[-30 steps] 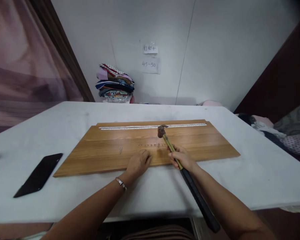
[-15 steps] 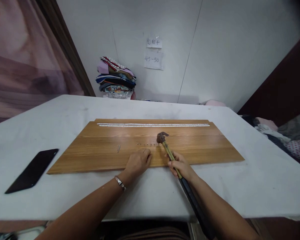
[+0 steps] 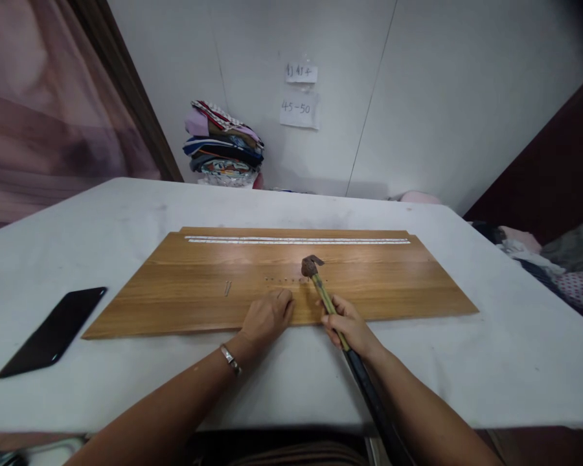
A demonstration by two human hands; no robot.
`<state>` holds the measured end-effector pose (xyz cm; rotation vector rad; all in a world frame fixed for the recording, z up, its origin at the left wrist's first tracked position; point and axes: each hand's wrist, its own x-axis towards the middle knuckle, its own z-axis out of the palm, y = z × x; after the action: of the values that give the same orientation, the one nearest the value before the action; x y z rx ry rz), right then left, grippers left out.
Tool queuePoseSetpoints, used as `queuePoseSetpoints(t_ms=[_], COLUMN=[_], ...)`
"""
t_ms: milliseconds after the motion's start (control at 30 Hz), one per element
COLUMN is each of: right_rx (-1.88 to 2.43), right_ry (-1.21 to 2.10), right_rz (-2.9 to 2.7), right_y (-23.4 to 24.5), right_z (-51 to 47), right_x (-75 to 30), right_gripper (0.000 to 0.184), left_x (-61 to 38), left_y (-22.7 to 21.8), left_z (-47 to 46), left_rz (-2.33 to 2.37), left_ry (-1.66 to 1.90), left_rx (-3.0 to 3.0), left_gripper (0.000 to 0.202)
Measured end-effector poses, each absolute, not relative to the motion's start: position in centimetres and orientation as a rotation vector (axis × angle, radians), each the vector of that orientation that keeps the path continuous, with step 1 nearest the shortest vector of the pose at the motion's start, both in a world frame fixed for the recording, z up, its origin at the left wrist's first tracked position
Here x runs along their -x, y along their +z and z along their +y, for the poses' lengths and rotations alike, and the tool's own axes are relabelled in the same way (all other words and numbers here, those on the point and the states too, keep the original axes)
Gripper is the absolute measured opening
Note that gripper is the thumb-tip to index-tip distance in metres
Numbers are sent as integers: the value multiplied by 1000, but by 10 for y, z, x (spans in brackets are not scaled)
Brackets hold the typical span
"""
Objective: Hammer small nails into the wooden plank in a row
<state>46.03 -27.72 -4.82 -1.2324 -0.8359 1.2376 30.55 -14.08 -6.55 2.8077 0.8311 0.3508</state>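
Note:
In my right hand [image 3: 347,327] is a claw hammer [image 3: 323,294], gripped partway along its yellow and black handle. Its rusty head hovers low over a wooden board [image 3: 369,265], close to a row of small nails [image 3: 293,280] across the board's middle. The board lies flat on the table. My left hand [image 3: 268,314] rests on its near edge, left of the hammer, fingers curled down; whatever they might hold is hidden. Two loose nails [image 3: 228,288] lie on the board further left. Two white ruled strips [image 3: 296,241] run along its far side.
A black phone-like slab [image 3: 56,333] lies left of the board on the white-covered table [image 3: 140,207]. Folded cloths [image 3: 223,145] are stacked by the wall at the back. Paper notes [image 3: 298,110] hang on the wall. More fabric [image 3: 529,252] lies beyond the right table edge.
The view has shifted slightly. The hammer head remains just above the nail row, a touch further left in the picture. My left hand stays on the board.

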Motion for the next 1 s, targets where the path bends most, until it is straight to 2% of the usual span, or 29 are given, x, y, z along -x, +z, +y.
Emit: queuePoseSetpoints(t_ms=[1000], right_rx=[1293], right_ry=[1215], right_rz=[-817], right_y=[-53], right_z=[-279], right_x=[-463], right_gripper=[27], left_x=[-306], left_y=[-63], left_z=[-143], left_rz=[825], left_ry=[333], left_rx=[-2786], left_gripper=[23])
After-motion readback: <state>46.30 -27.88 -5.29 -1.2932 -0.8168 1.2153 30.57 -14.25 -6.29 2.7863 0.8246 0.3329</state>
